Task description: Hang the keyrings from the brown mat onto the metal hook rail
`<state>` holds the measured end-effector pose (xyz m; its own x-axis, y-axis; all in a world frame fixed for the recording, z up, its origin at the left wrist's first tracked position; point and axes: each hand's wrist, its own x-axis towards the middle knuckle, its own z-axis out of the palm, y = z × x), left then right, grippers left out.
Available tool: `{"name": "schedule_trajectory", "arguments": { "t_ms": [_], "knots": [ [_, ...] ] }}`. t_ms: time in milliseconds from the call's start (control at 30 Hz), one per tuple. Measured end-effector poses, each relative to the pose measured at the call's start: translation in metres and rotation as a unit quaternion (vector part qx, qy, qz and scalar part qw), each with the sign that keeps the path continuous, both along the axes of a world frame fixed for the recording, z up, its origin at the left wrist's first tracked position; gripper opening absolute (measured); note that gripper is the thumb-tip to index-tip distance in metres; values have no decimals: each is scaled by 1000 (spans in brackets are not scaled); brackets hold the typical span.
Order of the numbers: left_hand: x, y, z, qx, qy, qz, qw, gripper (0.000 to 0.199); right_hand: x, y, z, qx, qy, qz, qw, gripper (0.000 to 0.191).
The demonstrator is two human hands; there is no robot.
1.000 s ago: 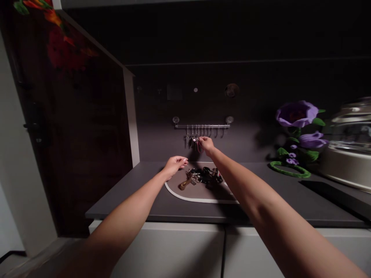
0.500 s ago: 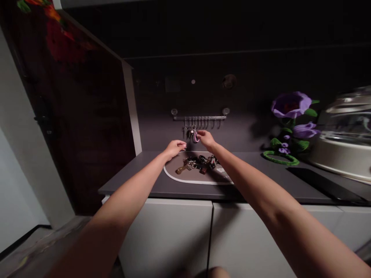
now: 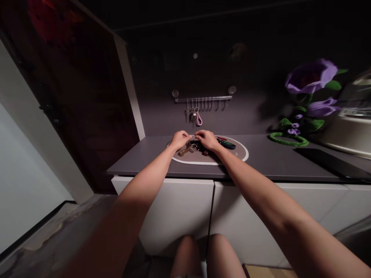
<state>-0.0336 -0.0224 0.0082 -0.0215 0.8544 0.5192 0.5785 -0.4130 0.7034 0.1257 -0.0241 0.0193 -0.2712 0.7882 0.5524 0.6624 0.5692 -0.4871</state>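
A wall rail with several hooks [image 3: 204, 99] carries hanging keys [image 3: 193, 115] and a pink loop [image 3: 199, 119] near its left end. Below it, an oval mat with a white rim [image 3: 199, 163] lies on the counter, bearing a brown key fob [image 3: 184, 152], metal rings and a dark item with green marks [image 3: 227, 144]. My left hand [image 3: 181, 139] is over the mat's left part, fingers pinched together. Close beside it, my right hand [image 3: 205, 139] is over the middle, its fingers also closed. Whatever either hand holds is too small or hidden to name.
Purple flowers with a green ring base [image 3: 290, 139] stand at the right, beside a pale domed appliance [image 3: 352, 131]. A flat black object [image 3: 330, 164] lies before them. White cabinet doors [image 3: 176, 208] are below the counter [image 3: 139, 158]; a dark door is at left.
My right hand has come down from beside the pink loop to the mat, and my left hand is now close to it. The loop hangs free on the rail. The view has tilted down.
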Motion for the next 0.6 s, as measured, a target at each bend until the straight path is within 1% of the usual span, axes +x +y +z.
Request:
{"name": "schedule_trajectory", "arguments": {
  "t_ms": [67,133,233,333,467,600],
  "knots": [
    [-3,0,-1,5,29,19,999,19,0,0,-1,7,-41,2,999,22],
    [-4,0,-3,-7,58,23,998,26,0,2,-1,15,-79,1,997,23],
    [-5,1,-6,-34,107,5,994,33,-1,5,-2,20,-119,-2,993,24],
    [-5,4,-8,-49,129,-17,990,31,-2,5,-3,18,-143,-5,990,24],
    [-6,5,-8,-61,96,-29,993,18,-2,6,-2,21,-162,3,987,25],
    [-6,2,-6,-89,23,-32,995,8,-2,6,-1,19,-170,9,985,25]
  ]
}}
